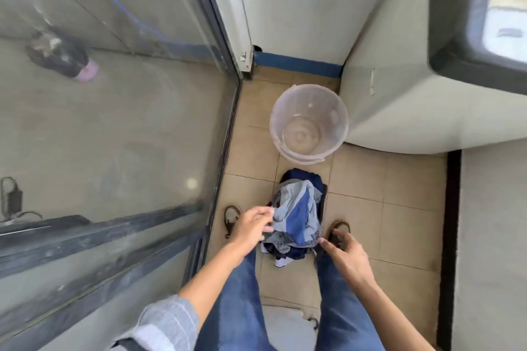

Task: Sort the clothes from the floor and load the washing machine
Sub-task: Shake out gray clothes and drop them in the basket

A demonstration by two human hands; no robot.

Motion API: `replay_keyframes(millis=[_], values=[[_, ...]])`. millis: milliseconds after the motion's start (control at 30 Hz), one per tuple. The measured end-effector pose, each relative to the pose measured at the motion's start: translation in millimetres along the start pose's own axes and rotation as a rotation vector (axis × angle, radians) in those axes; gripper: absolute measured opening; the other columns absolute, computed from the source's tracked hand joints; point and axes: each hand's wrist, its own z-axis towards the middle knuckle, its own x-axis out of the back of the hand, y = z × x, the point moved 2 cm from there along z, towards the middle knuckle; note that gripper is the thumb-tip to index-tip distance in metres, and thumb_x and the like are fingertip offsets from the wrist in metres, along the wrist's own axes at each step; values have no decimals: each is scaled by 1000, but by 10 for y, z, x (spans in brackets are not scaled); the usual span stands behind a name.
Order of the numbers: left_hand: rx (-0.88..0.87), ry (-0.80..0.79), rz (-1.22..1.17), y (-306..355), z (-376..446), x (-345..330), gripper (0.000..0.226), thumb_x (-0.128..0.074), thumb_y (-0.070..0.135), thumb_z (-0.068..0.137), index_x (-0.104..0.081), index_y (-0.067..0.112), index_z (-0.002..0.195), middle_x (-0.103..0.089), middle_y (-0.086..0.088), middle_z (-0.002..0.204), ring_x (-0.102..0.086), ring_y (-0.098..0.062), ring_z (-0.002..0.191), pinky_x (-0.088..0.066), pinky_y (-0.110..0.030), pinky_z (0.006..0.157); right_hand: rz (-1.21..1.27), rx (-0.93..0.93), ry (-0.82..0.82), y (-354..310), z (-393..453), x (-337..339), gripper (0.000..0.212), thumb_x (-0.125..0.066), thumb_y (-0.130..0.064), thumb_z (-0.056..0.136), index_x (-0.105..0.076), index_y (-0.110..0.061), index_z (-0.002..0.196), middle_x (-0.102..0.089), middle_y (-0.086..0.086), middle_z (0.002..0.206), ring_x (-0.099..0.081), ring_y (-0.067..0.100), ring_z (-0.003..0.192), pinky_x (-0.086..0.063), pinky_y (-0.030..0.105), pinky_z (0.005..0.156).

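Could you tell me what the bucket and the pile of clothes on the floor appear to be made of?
The bucket looks like thin translucent plastic with a matte, frosted finish: the floor tiles show faintly through its wall. The pile of clothes looks like soft woven or knit fabric, blue, grey and navy: it crumples into loose folds. The exact fibre cannot be told.

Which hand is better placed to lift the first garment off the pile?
Left, probably. The left hand already touches the light blue cloth on top of the pile, fingers at its edge. The right hand sits lower, at the pile's right side near the shoe, fingers only reaching its base.
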Motion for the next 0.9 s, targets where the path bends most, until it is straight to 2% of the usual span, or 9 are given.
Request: replay_keyframes(millis=[233, 367, 433, 533, 600, 633, 700, 767, 900], values=[[103, 50, -59, -531, 1099, -243, 14, -62, 39, 102, -69, 34, 113, -75, 6, 118, -77, -9, 94, -52, -25, 74, -40, -88, -11, 293, 1581, -282, 53, -80, -34, 88, -66, -12, 134, -72, 6, 129, -66, 28, 121, -48, 32, 98], [32, 50, -25, -603, 1776, -386, 18, -62, 39, 102, -69, 36, 119, -74, 11, 117, -75, -2, 95, -55, -27, 84, -85, -126, -11, 379, 2540, -553, 82, -88, -57, 73, -57, -15, 137, -76, 3, 101, -72, 21, 98, -59, 39, 90], [-10, 29, 26, -651, 2157, -472, 22, -62, 40, 102, -69, 35, 121, -73, 12, 118, -74, 0, 97, -56, -29, 92, -148, -139, 29, 394, 3002, -753, 81, -83, -70, 71, -61, -14, 127, -76, 5, 90, -72, 22, 89, -60, 37, 79], [-81, 22, 99, -717, 2634, -547, 29, -64, 44, 100, -70, 32, 126, -72, 15, 120, -70, 0, 105, -55, -25, 95, -256, -164, 47, 326, 3566, -1133, 84, -57, -93, 71, -63, -13, 98, -72, 16, 106, -68, 33, 105, -57, 43, 91], [-124, 30, 141, -760, 2892, -576, 31, -65, 44, 99, -70, 31, 127, -71, 19, 119, -65, 7, 109, -50, -13, 93, -261, -199, 78, 311, 3924, -1431, 111, -51, -96, 71, -56, -5, 134, -50, 26, 148, -46, 39, 140, -42, 49, 112], [-149, 46, 153, -786, 3003, -577, 31, -66, 43, 99, -70, 29, 127, -71, 18, 119, -64, 9, 109, -49, -8, 92, -253, -224, 88, 302, 4056, -1562, 125, -56, -94, 71, -36, -2, 154, -28, 26, 163, -26, 39, 153, -32, 51, 119], [-199, 79, 178, -828, 3160, -577, 32, -66, 41, 100, -69, 27, 129, -71, 16, 120, -65, 7, 109, -49, -8, 92, -257, -307, 65, 328, 4261, -1772, 136, -63, -91, 69, -16, -5, 163, -4, 23, 171, -3, 37, 160, -22, 55, 124], [-218, 88, 231, -907, 3253, -578, 34, -66, 41, 100, -68, 27, 130, -70, 13, 124, -65, 2, 113, -51, -14, 97, -240, -330, 48, 508, 4458, -1943, 115, -67, -81, 74, -31, -9, 157, -22, 23, 167, -20, 40, 155, -30, 56, 122], [-196, 61, 392, -1055, 3211, -570, 41, -64, 40, 100, -60, 30, 139, -62, 12, 137, -59, -2, 122, -50, -29, 105, -62, -50, 169, 634, 4325, -1942, 53, -57, -45, 99, -53, -10, 138, -63, 23, 129, -60, 45, 120, -49, 46, 98]])
